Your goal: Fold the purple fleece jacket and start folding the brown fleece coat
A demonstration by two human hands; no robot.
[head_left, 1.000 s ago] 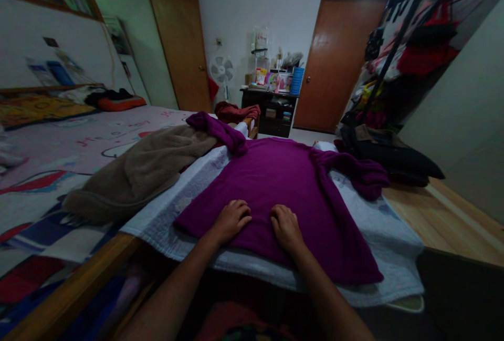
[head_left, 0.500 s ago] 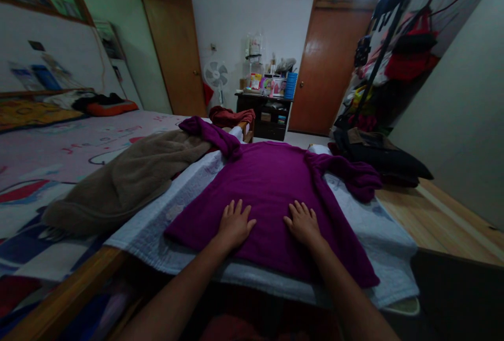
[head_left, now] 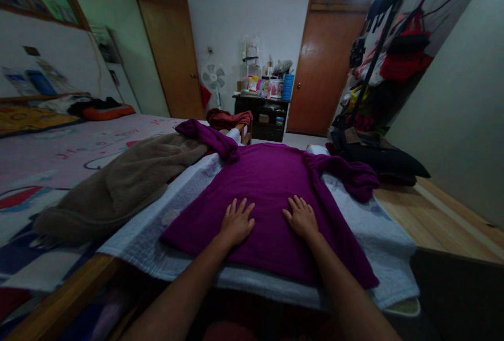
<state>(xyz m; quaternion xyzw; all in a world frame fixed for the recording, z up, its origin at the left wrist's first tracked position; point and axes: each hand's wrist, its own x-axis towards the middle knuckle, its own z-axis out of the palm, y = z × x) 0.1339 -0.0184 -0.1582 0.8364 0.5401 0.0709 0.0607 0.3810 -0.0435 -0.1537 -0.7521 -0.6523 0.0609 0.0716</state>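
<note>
On the near half of the purple long-sleeved top (head_left: 268, 183), both your hands lie palm down: your left hand (head_left: 236, 223) left of its middle, your right hand (head_left: 302, 219) right of it. Fingers on each are spread and released, gripping nothing, with bare fabric between them. The top itself is laid out on a pale blue quilted cloth (head_left: 389, 257), neckline (head_left: 271, 145) away from you and hem toward you. Its left sleeve (head_left: 207, 137) reaches onto the far end of a brown fleecy cloth (head_left: 118, 194) to the left of the top; its right sleeve (head_left: 350, 173) is bunched and wrinkled, out to the right. Beyond that sleeve, a dark folded pile of clothes (head_left: 386, 157) sits on a wooden surface (head_left: 429, 215).

You seem to be at the flattening step: the body looks fairly smooth, while folds run down the top's right side. From this position, any further smoothing calls for light, even pressure outward toward the side edges; taking hold of the top would call for curling your fingers around an edge, since flat palms give no grip.
</note>
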